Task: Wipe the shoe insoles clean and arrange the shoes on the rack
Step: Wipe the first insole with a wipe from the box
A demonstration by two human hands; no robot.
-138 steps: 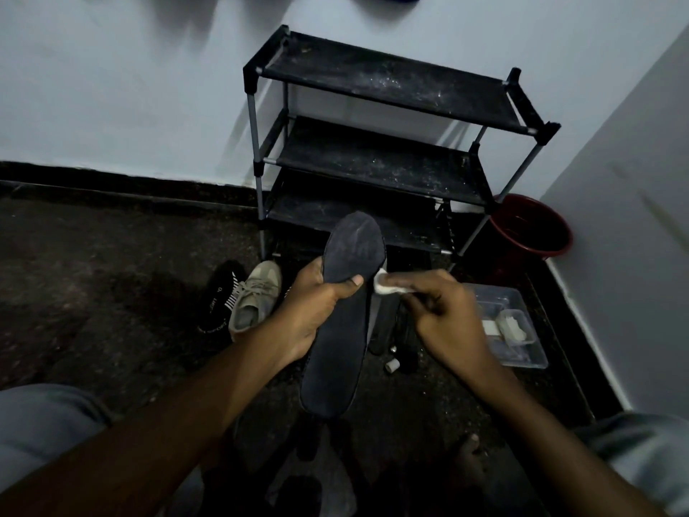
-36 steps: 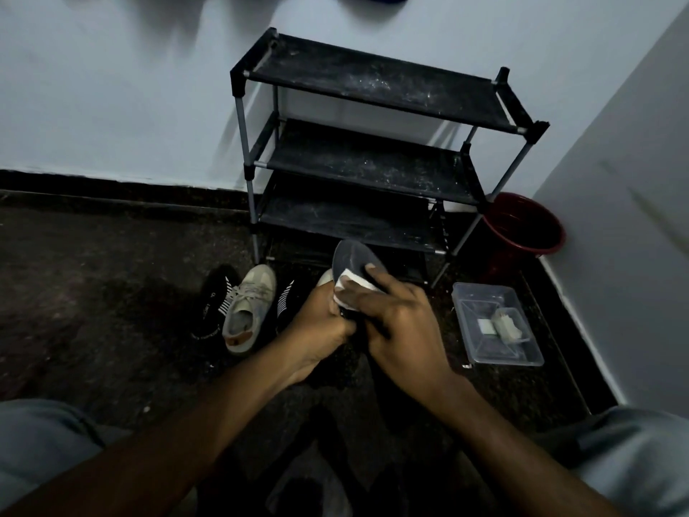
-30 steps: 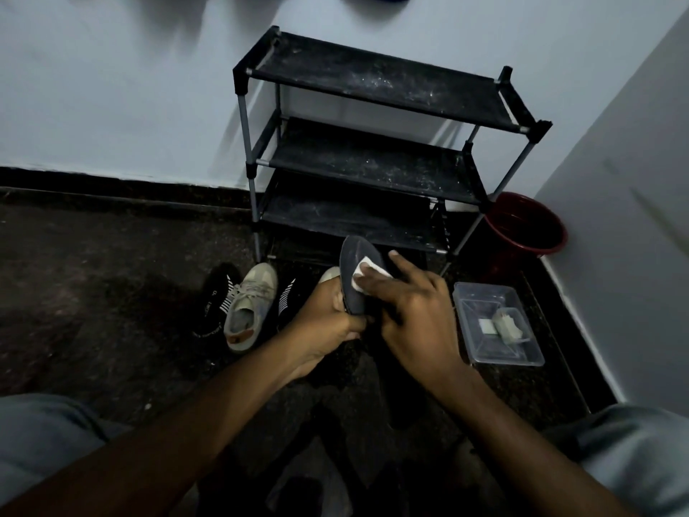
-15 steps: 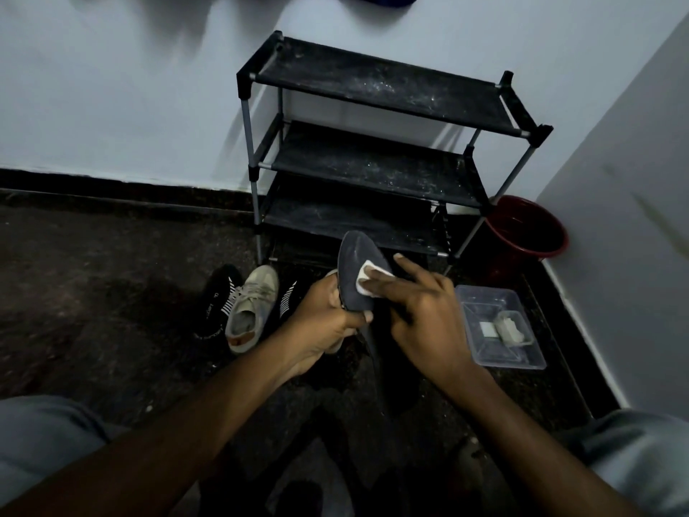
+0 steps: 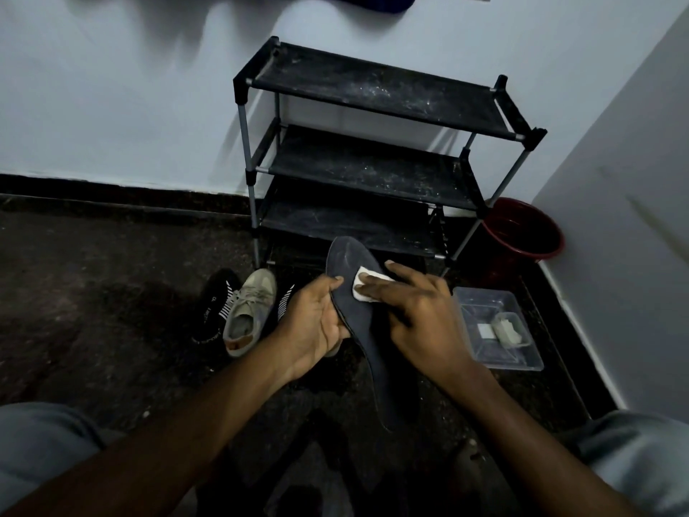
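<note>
1. Head view, looking down at a dark floor (image 5: 93, 292) beside a white wall.
2. In the middle, held up off the floor: one long dark insole (image 5: 359, 322), toe end up toward the rack (image 5: 373, 91), heel end down low between the two arms.
3. Gripped on its left edge by the left hand (image 5: 317, 322), thumb on the front, fingers (image 5: 341, 332) curled round the edge.
4. Pressed near the toe end by the right hand (image 5: 417, 315), fingers (image 5: 376, 289) straight and flat, not curled.
5. Under those flat fingers: a small white wipe (image 5: 363, 289), touching the insole.
6. Behind the hands, against the wall: the black rack, three shelves, all speckled with pale dust.
7. Left of the hands, on the floor just in front of the rack: a tan shoe (image 5: 249, 311) between two black striped shoes (image 5: 214, 307), all close together.
8. Right of the hands, on the floor: a clear plastic box (image 5: 522, 361) with small pale things inside, too small to tell what.
9. In the corner, just beside the rack's right legs: a red bucket (image 5: 522, 233).
10. At both bottom corners: grey trouser legs.
</note>
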